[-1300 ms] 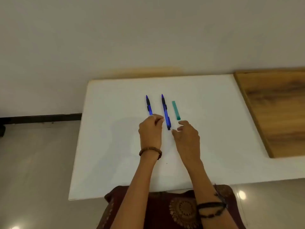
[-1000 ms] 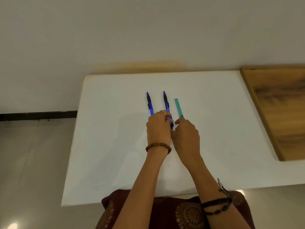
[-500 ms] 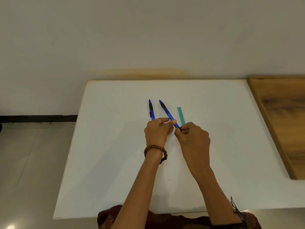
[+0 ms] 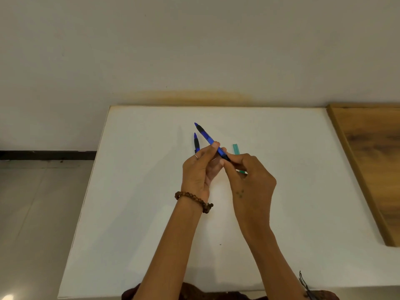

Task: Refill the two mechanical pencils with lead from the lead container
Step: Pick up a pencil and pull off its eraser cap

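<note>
Item: blue pencil [image 4: 206,137], raised over the counter [image 4: 138,191]; our left hand [image 4: 198,174] pinches its barrel, right hand [image 4: 249,176] its near end. Second pencil [image 4: 196,144] and lead container [image 4: 236,149] lie behind. Risk: a freed cap may drop, roll.

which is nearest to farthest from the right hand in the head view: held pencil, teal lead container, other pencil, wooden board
1. Held pencil: pinched in the right hand's fingers.
2. Teal lead container: on the table just beyond the knuckles.
3. Other pencil: lying past the left hand.
4. Wooden board: far right.
</note>
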